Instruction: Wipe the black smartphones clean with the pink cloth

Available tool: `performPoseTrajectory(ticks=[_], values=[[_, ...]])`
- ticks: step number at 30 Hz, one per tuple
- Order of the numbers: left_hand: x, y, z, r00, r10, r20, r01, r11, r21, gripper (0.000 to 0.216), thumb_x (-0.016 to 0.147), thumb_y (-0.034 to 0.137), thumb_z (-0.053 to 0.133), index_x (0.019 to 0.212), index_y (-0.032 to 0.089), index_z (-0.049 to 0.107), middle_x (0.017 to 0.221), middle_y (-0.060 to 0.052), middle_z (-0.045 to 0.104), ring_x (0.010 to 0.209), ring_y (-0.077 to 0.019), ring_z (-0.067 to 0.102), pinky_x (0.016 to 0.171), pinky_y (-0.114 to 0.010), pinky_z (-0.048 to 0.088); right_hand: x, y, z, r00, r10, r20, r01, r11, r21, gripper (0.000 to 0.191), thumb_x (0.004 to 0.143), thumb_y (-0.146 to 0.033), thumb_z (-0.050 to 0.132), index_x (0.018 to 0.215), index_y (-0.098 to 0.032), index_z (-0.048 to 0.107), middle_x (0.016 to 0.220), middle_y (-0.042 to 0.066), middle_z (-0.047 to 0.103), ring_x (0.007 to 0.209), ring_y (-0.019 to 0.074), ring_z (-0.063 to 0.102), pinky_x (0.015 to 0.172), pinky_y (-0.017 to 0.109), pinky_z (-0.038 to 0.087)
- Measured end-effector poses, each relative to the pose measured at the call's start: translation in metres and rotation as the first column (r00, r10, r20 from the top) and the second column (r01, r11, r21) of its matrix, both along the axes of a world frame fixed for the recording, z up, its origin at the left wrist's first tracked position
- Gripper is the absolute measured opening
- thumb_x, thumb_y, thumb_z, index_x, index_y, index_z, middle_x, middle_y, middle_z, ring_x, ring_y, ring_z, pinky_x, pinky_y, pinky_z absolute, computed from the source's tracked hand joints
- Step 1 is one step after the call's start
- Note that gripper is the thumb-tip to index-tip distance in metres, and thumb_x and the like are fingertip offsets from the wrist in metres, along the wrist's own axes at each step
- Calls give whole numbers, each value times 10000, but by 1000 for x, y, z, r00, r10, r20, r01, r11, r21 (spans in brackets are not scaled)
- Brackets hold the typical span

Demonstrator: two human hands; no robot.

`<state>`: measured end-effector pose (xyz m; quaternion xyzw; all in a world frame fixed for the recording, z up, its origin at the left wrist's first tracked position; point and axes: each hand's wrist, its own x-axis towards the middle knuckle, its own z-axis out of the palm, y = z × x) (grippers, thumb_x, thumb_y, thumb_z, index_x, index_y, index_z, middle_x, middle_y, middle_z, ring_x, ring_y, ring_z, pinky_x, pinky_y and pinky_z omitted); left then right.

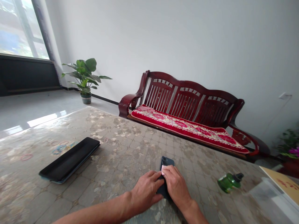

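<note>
A dark blue phone lies face down on the patterned table, its camera end pointing away from me. My left hand rests on the phone's left side, fingers curled over its edge. My right hand presses a small white pad against the phone's back with closed fingers. Most of the phone's near end is hidden under both hands.
A black tablet lies at the left of the table. A small green bottle with a dark cap lies on its side at the right, next to a clear sheet and a yellow board. A red wooden bench and potted plant stand beyond.
</note>
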<state>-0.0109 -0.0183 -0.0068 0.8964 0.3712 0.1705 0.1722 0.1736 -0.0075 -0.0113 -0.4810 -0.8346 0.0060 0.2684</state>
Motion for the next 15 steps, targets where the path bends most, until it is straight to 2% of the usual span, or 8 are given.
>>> performPoseTrajectory(ticks=[4, 8, 11, 15], values=[[0, 1, 1, 1000, 8, -23, -8, 1000, 7, 335, 842, 368, 667, 1146, 234, 624, 1320, -67, 583, 1124, -268, 563, 1002, -385, 454, 9, 16, -2, 998, -67, -5, 67, 998, -1, 276, 941, -91, 430, 972, -227, 668, 955, 42, 665, 925, 179, 625, 870, 303, 498], [0, 1, 1, 999, 19, -42, -18, 1000, 18, 342, 845, 379, 666, 1149, 226, 629, 1325, -80, 586, 1117, -274, 574, 996, -392, 463, 11, 36, -1, 986, -157, -46, 156, 987, -24, 332, 935, -76, 394, 859, -227, 679, 841, 34, 657, 813, 168, 639, 785, 276, 517], [1, 1, -1, 999, 22, -34, -21, 999, 26, 354, 841, 379, 674, 1156, 226, 625, 1326, -75, 588, 1112, -272, 577, 992, -390, 466, 12, 24, -1, 990, -133, -49, 132, 991, -27, 287, 936, -102, 420, 897, -221, 678, 885, 42, 663, 857, 177, 640, 815, 289, 515], [1, 0, -2, 999, 20, -29, -19, 999, 33, 359, 833, 365, 688, 1152, 214, 621, 1316, -70, 598, 1110, -273, 577, 987, -392, 468, 17, -3, -3, 998, -36, -42, 36, 999, -17, 274, 942, -124, 426, 1004, -226, 673, 998, 50, 660, 963, 183, 622, 885, 307, 502]])
